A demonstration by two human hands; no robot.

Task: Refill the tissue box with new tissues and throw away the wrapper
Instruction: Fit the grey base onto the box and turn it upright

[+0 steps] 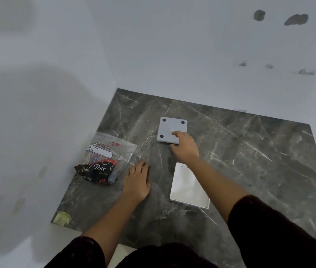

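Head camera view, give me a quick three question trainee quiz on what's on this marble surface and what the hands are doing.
1. True or false: the right hand touches the grey square box with four dark feet.
2. Which item lies nearest the left hand?
A. the Dove wrapper
B. the white lid
C. the yellow sticker
3. Fill in: the white lid lies on the marble top, partly under the right ____.

Key: 1 true; 2 A; 3 forearm.
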